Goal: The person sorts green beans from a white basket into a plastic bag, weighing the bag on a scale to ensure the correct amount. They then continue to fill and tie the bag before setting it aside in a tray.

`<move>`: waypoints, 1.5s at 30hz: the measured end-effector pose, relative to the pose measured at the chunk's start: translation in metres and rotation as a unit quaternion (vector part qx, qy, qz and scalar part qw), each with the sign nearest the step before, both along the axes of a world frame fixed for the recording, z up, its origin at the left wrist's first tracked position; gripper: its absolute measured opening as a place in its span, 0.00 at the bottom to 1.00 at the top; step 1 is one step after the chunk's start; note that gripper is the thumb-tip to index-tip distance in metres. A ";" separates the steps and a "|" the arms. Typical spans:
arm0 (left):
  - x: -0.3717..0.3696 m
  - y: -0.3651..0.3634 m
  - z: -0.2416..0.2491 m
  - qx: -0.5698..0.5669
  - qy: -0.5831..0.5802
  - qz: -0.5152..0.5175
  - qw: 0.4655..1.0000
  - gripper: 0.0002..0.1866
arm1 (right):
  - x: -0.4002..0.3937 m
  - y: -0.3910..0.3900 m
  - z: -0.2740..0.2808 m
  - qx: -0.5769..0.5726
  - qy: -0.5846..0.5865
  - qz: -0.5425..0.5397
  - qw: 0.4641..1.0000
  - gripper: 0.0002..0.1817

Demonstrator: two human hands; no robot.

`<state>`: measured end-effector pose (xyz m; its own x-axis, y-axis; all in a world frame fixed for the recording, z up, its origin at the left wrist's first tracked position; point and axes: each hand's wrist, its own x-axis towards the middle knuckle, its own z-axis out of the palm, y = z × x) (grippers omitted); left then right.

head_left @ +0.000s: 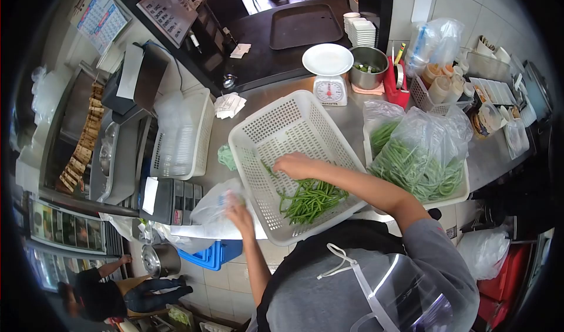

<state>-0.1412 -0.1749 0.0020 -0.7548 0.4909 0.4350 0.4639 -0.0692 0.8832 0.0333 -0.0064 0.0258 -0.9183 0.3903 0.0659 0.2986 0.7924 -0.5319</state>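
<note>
A white perforated plastic basket (252, 194) stands on the steel counter, with a heap of green beans (314, 200) at its near end. Inside it, my right hand (294, 166) is closed just above the heap, and a bit of green bean pokes out past the fingertips. Left of the basket, my left hand (238, 216) is closed on a clear plastic bag (214, 209) at the counter's edge. What lies inside that bag is hard to make out.
At the right, bagged green beans (411, 162) fill a white tub. Behind the basket stand a dial scale (330, 89) with a white plate and a metal pot (369, 68). Plastic containers (176, 138) sit left. A person (106, 294) stands at lower left.
</note>
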 end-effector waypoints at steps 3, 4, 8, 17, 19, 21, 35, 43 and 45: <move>0.045 0.010 0.050 -0.337 -0.008 -0.097 0.936 0.18 | -0.034 0.008 -0.019 0.095 0.002 0.078 0.992 0.14; 0.054 0.012 0.050 -0.282 0.069 -0.122 0.949 0.16 | -0.041 0.009 -0.025 0.142 -0.019 0.094 0.985 0.14; 0.075 0.008 0.068 -0.221 0.183 -0.218 0.933 0.10 | -0.047 0.023 -0.040 0.217 -0.053 0.150 0.963 0.11; 0.060 -0.048 0.119 -0.326 0.022 -0.252 0.911 0.20 | -0.014 0.027 -0.035 -0.029 -0.015 -0.043 0.999 0.06; 0.053 -0.055 0.134 -0.231 -0.006 -0.214 0.949 0.20 | -0.001 0.041 -0.054 0.013 0.020 -0.055 0.998 0.06; 0.057 -0.057 0.157 -0.126 -0.092 -0.197 0.968 0.18 | 0.013 0.052 -0.052 -0.056 0.054 -0.104 0.991 0.07; 0.072 -0.037 0.154 -0.270 0.054 -0.255 0.927 0.21 | 0.070 -0.025 0.133 -0.489 0.451 -0.084 0.742 0.07; 0.082 -0.006 0.165 -0.218 -0.038 -0.382 0.898 0.33 | 0.064 -0.078 0.142 -0.027 0.262 -0.020 0.964 0.10; 0.085 -0.003 0.167 -0.220 -0.032 -0.393 0.892 0.34 | 0.067 -0.080 0.136 -0.006 0.147 -0.038 0.988 0.09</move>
<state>-0.0557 -0.1775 0.1686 -0.1176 0.9923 0.0380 0.3729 0.0087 0.9278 0.1003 -0.0865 0.1614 -0.8280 0.4599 0.3206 0.1884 0.7669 -0.6135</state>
